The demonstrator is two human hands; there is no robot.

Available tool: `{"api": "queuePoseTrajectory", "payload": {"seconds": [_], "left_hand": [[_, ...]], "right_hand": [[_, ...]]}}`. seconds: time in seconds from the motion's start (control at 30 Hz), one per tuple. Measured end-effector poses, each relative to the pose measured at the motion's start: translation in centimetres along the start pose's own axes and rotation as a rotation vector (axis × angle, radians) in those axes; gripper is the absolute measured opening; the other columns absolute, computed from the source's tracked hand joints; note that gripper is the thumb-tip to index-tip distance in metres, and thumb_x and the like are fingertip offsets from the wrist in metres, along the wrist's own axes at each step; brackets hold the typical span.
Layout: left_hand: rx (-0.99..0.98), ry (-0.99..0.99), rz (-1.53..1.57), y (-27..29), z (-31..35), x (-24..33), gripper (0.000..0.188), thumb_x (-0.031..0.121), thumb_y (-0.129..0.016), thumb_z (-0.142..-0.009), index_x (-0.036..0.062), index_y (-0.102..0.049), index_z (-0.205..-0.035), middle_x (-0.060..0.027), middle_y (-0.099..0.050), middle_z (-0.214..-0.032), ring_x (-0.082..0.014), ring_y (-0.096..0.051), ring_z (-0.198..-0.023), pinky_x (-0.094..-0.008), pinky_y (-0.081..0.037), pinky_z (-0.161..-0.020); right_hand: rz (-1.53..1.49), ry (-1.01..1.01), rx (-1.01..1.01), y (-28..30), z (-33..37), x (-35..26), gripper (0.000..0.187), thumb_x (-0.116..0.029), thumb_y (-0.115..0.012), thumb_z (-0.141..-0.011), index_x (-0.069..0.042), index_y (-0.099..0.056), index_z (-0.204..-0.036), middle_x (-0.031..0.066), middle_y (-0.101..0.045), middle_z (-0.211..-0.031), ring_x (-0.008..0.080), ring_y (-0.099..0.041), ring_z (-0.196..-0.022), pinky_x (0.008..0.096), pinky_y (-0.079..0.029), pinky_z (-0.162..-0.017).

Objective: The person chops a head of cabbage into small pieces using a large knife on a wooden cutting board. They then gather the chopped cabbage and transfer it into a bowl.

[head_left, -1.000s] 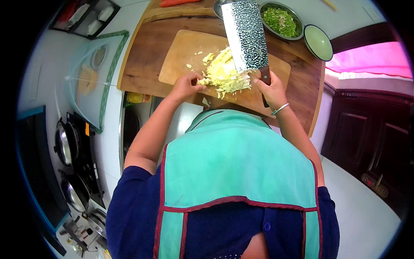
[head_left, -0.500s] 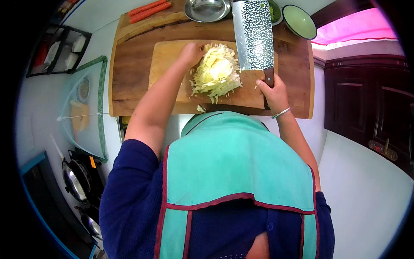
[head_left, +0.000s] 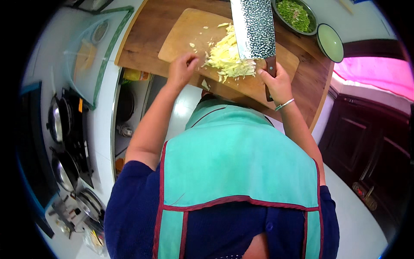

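Pale walls and floor surround a brown wooden desk (head_left: 140,45), with a cutting board (head_left: 185,36) on it. On the board lies a heap of shredded pale-yellow vegetable (head_left: 228,54). At the far right, a metal bowl (head_left: 283,20) holds chopped greens (head_left: 298,16); just beside it sits a pale green bowl (head_left: 331,43) with a dark rim. Below the desk's left side is a yellow package (head_left: 137,74), too small to tell any print.

The right hand (head_left: 277,82) wraps its fingers around the handle of a cleaver (head_left: 255,32), its blade over the heap's right side. The left hand (head_left: 183,69), fingers narrowly curled, is near the heap's left; whether they pinch anything, I cannot tell.
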State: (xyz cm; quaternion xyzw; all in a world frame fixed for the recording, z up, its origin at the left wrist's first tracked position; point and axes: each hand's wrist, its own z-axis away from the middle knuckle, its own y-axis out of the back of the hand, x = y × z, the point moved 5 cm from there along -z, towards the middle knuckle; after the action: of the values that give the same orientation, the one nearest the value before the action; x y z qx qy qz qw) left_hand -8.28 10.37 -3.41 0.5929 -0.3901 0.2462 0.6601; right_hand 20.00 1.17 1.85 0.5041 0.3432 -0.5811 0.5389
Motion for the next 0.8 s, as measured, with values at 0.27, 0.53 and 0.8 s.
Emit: {"api": "queuePoseTrajectory", "payload": {"seconds": [0.27, 0.53, 0.8], "left_hand": [[0.016, 0.185, -0.397, -5.4, 6.8, -4.2, 0.022, 0.023, -0.070, -0.076, 0.0072, -0.064, -0.090, -0.0127, -0.064, -0.090, -0.0301, -0.062, -0.083, -0.0393, -0.050, -0.070], [-0.075, 0.156, -0.333, -5.7, 6.2, -2.9, 0.015, 0.017, -0.069, -0.077, 0.0063, -0.062, -0.086, -0.0106, -0.065, -0.080, -0.0283, -0.064, -0.075, -0.0365, -0.050, -0.067], [-0.235, -0.166, 0.024, -1.6, -3.5, 8.7, 0.011, 0.011, -0.068, -0.083, 0.0022, -0.063, -0.086, -0.0046, -0.063, -0.075, -0.0110, -0.058, -0.069, -0.0259, -0.047, -0.064]], "right_hand": [[0.040, 0.074, -0.175, -1.6, -0.2, -0.9, 0.016, -0.012, -0.066, -0.083, -0.005, -0.055, -0.091, -0.0019, -0.055, -0.074, 0.0060, -0.051, -0.062, 0.0212, -0.041, -0.056], [0.058, 0.097, -0.044, 1.3, -0.4, -2.1, 0.017, -0.014, -0.068, -0.080, -0.004, -0.057, -0.089, -0.0026, -0.052, -0.069, 0.0068, -0.050, -0.060, 0.0229, -0.042, -0.055], [0.070, 0.087, 0.262, 5.9, -0.5, -0.6, 0.020, -0.016, -0.069, -0.079, -0.003, -0.057, -0.087, -0.0022, -0.052, -0.067, 0.0077, -0.049, -0.060, 0.0260, -0.042, -0.056]]}}
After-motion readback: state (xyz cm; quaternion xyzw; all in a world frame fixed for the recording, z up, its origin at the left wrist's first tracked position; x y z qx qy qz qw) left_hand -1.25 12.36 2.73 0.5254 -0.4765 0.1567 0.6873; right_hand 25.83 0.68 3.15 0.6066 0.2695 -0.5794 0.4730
